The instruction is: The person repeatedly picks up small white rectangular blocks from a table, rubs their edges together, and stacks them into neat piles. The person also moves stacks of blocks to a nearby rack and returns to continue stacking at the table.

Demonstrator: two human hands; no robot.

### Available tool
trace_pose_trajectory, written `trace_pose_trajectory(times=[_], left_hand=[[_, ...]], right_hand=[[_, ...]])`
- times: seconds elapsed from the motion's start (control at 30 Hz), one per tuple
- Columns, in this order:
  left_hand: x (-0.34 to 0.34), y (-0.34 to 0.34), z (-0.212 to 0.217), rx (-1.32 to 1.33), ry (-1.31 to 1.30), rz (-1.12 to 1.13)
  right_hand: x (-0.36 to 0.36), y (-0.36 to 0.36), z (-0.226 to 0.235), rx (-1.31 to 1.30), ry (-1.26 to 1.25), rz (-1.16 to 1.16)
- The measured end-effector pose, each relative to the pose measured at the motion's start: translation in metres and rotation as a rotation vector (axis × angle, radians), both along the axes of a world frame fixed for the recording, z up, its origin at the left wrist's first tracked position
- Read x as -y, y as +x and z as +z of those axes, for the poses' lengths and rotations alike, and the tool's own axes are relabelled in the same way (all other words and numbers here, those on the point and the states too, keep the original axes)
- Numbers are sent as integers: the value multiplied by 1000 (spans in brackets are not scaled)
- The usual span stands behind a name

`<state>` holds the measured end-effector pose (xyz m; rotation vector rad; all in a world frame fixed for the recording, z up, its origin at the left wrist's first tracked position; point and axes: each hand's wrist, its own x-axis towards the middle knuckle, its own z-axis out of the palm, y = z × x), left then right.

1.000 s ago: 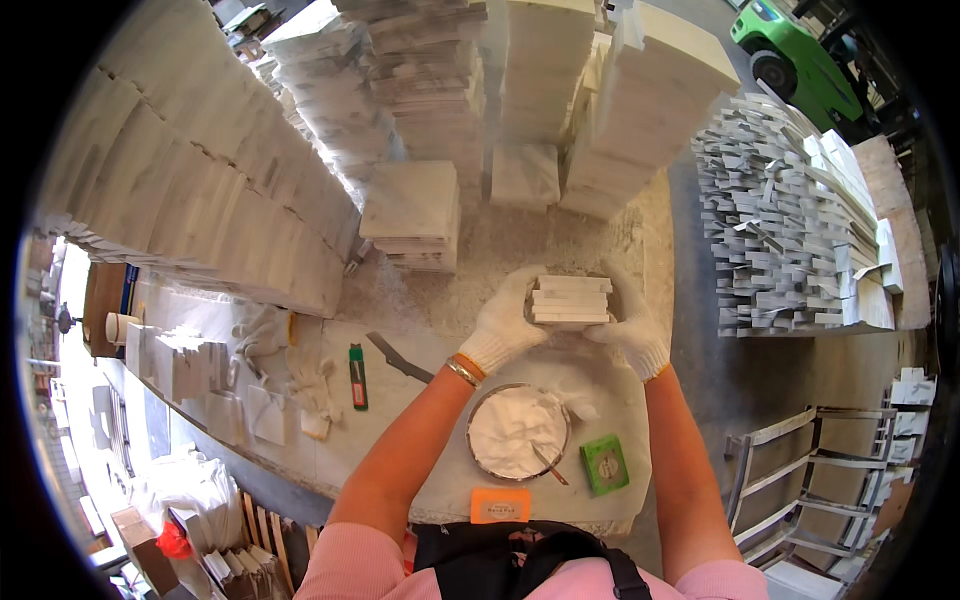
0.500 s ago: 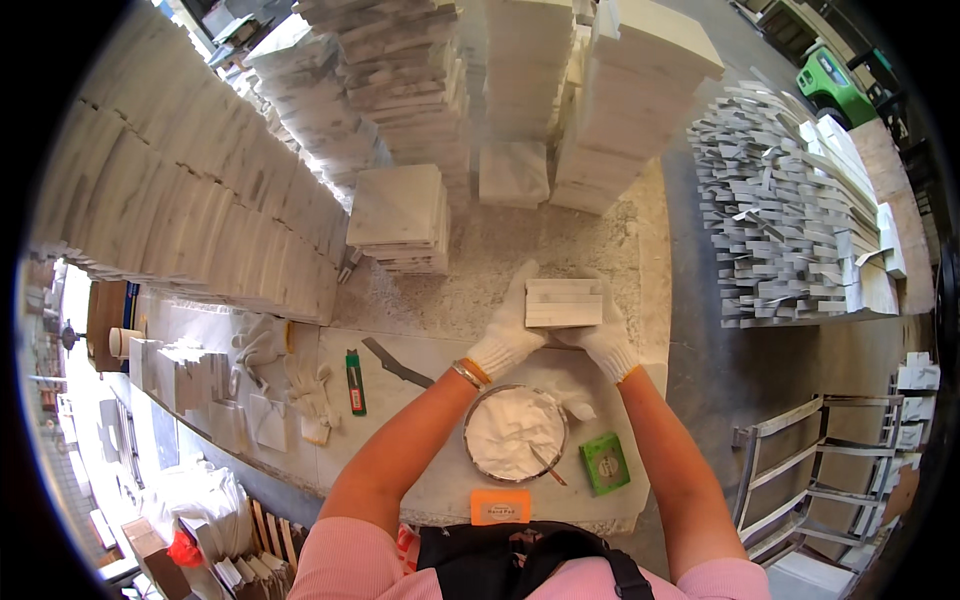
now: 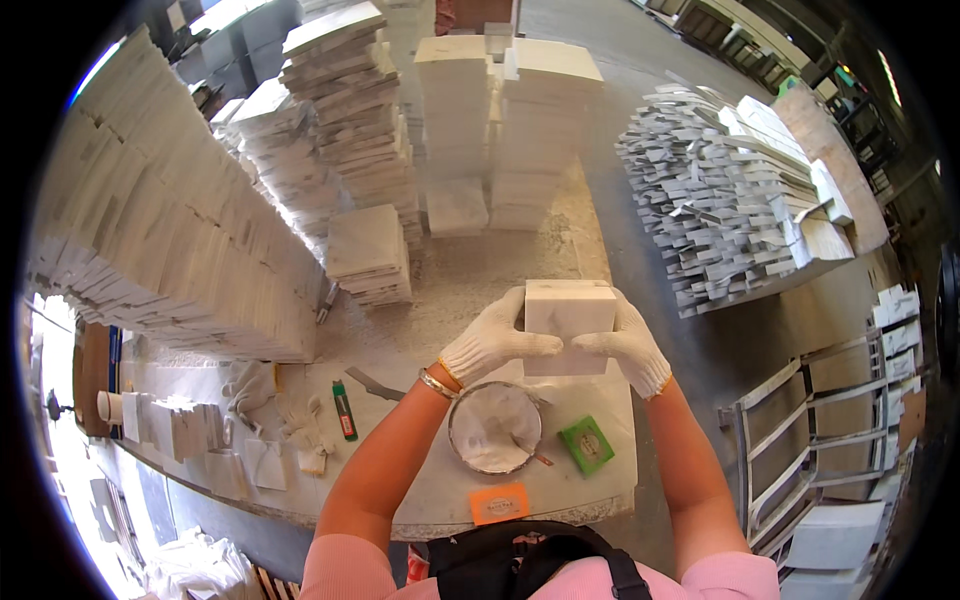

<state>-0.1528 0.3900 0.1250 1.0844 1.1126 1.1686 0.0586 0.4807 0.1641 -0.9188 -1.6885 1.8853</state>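
Head view: our gloved left hand (image 3: 492, 342) and right hand (image 3: 627, 345) grasp a white stone block (image 3: 568, 318), fingers wrapped around it, above the bench (image 3: 420, 300) near a paste bowl (image 3: 494, 428).

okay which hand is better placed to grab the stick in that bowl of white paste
Left, probably. The left hand sits almost directly above the bowl; the right hand is farther off, and both grip the stone block.

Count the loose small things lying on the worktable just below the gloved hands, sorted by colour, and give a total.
Green pad: 1
Orange card: 1
Metal bowl of white paste: 1
Green and red marker: 1
Total: 4
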Motion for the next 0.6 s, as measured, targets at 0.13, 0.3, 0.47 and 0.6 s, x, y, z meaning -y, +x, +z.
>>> trace_pose_trajectory(times=[0.13, 0.3, 0.47, 0.6], left_hand=[[22, 49, 20, 239, -103, -94], [60, 116, 14, 409, -358, -138], [91, 188, -8, 398, -421, -60], [102, 261, -35, 445, -384, -10]], right_hand=[[47, 51, 13, -39, -164, -207], [92, 120, -7, -50, -268, -314], [124, 184, -27, -88, -412, -370], [126, 259, -38, -67, -505, -320]])
